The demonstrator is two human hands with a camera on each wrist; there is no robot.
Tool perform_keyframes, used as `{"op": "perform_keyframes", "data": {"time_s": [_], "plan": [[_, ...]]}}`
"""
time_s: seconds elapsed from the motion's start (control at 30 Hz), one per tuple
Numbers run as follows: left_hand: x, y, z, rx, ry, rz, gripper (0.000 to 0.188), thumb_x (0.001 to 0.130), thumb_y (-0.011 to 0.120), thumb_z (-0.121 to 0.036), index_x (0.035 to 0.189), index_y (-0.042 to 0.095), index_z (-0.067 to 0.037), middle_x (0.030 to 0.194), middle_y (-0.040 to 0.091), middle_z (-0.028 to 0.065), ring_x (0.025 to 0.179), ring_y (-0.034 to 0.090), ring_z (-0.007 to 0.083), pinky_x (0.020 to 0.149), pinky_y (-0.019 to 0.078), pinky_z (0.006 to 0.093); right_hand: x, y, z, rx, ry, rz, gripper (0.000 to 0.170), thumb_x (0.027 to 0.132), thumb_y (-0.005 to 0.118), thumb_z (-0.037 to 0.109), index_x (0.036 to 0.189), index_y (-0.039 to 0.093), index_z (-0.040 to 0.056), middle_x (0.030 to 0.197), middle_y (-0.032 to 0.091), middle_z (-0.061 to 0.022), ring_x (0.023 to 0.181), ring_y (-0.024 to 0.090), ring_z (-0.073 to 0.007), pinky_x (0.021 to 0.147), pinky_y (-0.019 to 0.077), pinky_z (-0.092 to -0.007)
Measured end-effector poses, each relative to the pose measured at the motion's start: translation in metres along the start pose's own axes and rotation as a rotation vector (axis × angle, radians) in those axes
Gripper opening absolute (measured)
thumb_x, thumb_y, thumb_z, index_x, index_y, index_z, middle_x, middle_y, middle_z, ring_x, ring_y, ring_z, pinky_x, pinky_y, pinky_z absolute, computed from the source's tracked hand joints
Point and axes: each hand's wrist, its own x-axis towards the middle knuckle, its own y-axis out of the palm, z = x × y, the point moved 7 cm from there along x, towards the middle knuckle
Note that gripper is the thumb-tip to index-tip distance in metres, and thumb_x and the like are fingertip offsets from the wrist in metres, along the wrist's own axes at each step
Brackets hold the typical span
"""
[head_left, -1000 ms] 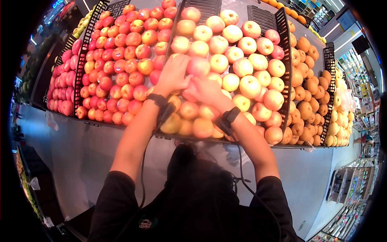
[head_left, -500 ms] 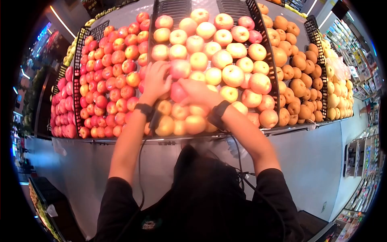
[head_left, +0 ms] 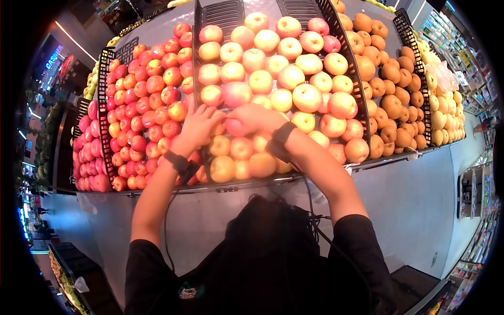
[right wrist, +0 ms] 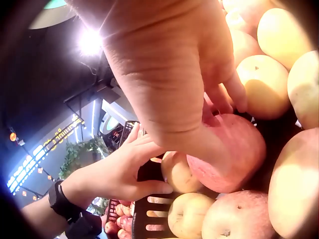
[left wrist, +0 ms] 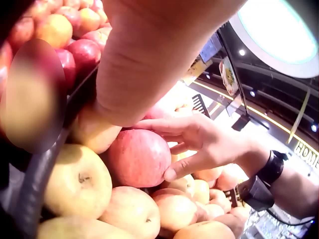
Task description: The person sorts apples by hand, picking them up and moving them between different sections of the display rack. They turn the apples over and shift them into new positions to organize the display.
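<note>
My right hand (head_left: pixel 257 118) grips a pinkish-red apple (right wrist: pixel 230 153), thumb on its near side and fingers around the far side. It sits low among paler apples near the bin's left side. Beside it, my left hand (head_left: pixel 202 126) lies over the black divider, its fingers fairly straight and spread. The left thumb (right wrist: pixel 154 187) rests beside a yellow apple (right wrist: pixel 178 172) next to the pink one. In the left wrist view, part of the left hand (left wrist: pixel 144 59) covers the top of that yellow apple. More yellow-pink apples (left wrist: pixel 79 180) lie just below both hands.
Slatted black dividers (head_left: pixel 344 55) stand between the fruit sections. Red apples (head_left: pixel 142 105) fill the left section, brown round fruit (head_left: pixel 391 105) the right one. Yellow fruit (head_left: pixel 445 118) and a crumpled clear plastic bag (head_left: pixel 443 76) are farther right. Cables (head_left: pixel 315 223) hang from the wrists.
The left hand has moved down and slightly left, away from the larger pink apple above. The right hand stays on its pinkish-red apple. The head view has shifted over the display.
</note>
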Motion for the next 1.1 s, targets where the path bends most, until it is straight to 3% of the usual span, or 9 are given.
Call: {"op": "perform_keyframes", "data": {"time_s": [0.13,0.23,0.27,0.33,0.6,0.73,0.83,0.93,1.1], "plan": [[0.006,0.003,0.012,0.029,0.015,-0.132,0.053,0.084,0.079,-0.043,0.123,0.069,-0.008,0.1,0.07,0.0089,0.108,0.063,0.0302,0.126,0.0245,0.0643,-0.021,-0.006,0.001,-0.032,0.11,-0.071,0.047,0.088,0.076,0.016,0.133,0.065,0.0045,0.117,0.072,-0.0192,0.111,0.07,-0.0375,0.092,0.0561,-0.046],[0.011,0.012,0.022,-0.038,-0.149,0.036,0.049,0.089,0.074,-0.049,0.098,0.073,-0.001,0.111,0.071,0.0109,0.114,0.062,0.0299,0.121,0.0363,0.0537,-0.064,-0.012,0.04,-0.048,0.007,-0.288,0.048,0.089,0.076,0.018,0.131,0.06,0.0006,0.127,0.066,-0.0204,0.118,0.065,-0.0406,0.094,0.054,-0.0472],[0.01,0.006,0.02,-0.074,-0.139,-0.067,0.048,0.09,0.075,-0.048,0.1,0.072,-0.001,0.113,0.07,0.0108,0.114,0.062,0.0298,0.12,0.0365,0.053,-0.082,-0.017,0.073,-0.211,-0.107,-0.366,0.048,0.09,0.076,0.02,0.131,0.06,0.001,0.13,0.065,-0.0203,0.12,0.064,-0.0413,0.095,0.0537,-0.0474],[0.003,-0.005,0.013,-0.147,-0.119,-0.264,0.046,0.09,0.076,-0.045,0.105,0.071,-0.002,0.115,0.068,0.0107,0.114,0.06,0.0297,0.118,0.0368,0.0515,-0.114,-0.009,0.084,-0.207,0.077,-0.214,0.053,0.089,0.078,0.024,0.134,0.06,0.0014,0.14,0.059,-0.0215,0.126,0.06,-0.0426,0.1,0.0528,-0.0477],[-0.006,0.007,-0.011,-0.288,0.054,-0.244,0.023,0.096,0.071,-0.027,0.116,0.07,-0.015,0.12,0.069,-0.0002,0.134,0.054,0.0275,0.125,0.0144,0.0742,-0.167,0.036,0.076,-0.361,0.19,-0.323,0.082,0.083,0.087,0.041,0.15,0.053,0.0082,0.166,0.037,-0.0255,0.139,0.053,-0.0495,0.106,0.0521,-0.053],[-0.028,0.005,-0.019,-0.447,-0.123,-0.251,0.053,0.09,0.078,-0.02,0.14,0.062,-0.011,0.15,0.057,0.0104,0.147,0.047,0.0334,0.125,0.0195,0.0664,-0.169,0.051,0.072,-0.422,0.334,-0.36,0.083,0.081,0.089,0.043,0.149,0.055,0.0105,0.165,0.039,-0.026,0.138,0.054,-0.0494,0.105,0.0536,-0.0511],[-0.063,-0.01,-0.042,-0.553,-0.099,-0.199,0.058,0.088,0.079,-0.022,0.141,0.061,-0.009,0.153,0.055,0.0147,0.151,0.043,0.0372,0.125,0.0234,0.0632,-0.179,0.06,0.055,-0.245,0.369,-0.514,0.084,0.081,0.089,0.047,0.15,0.056,0.0131,0.166,0.04,-0.0257,0.139,0.058,-0.0403,0.095,0.06,-0.0467],[-0.09,-0.03,-0.067,-0.616,-0.18,0.171,0.07,0.081,0.085,-0.025,0.143,0.059,-0.008,0.141,0.061,0.0162,0.132,0.055,0.039,0.114,0.0413,0.0572,-0.177,0.07,0.059,-0.439,0.283,-0.641,0.079,0.084,0.087,0.046,0.149,0.057,0.0114,0.163,0.045,-0.0237,0.133,0.063,-0.0372,0.089,0.062,-0.0427],[-0.103,0.006,-0.075,-0.692,-0.179,-0.032,0.076,0.076,0.089,-0.026,0.141,0.058,-0.002,0.133,0.063,0.0167,0.12,0.059,0.0373,0.105,0.0483,0.047,-0.172,0.06,0.05,-0.228,0.339,-0.685,0.054,0.089,0.084,0.038,0.13,0.072,0.006,0.155,0.053,-0.0223,0.128,0.063,-0.0407,0.104,0.0547,-0.0468]]}}
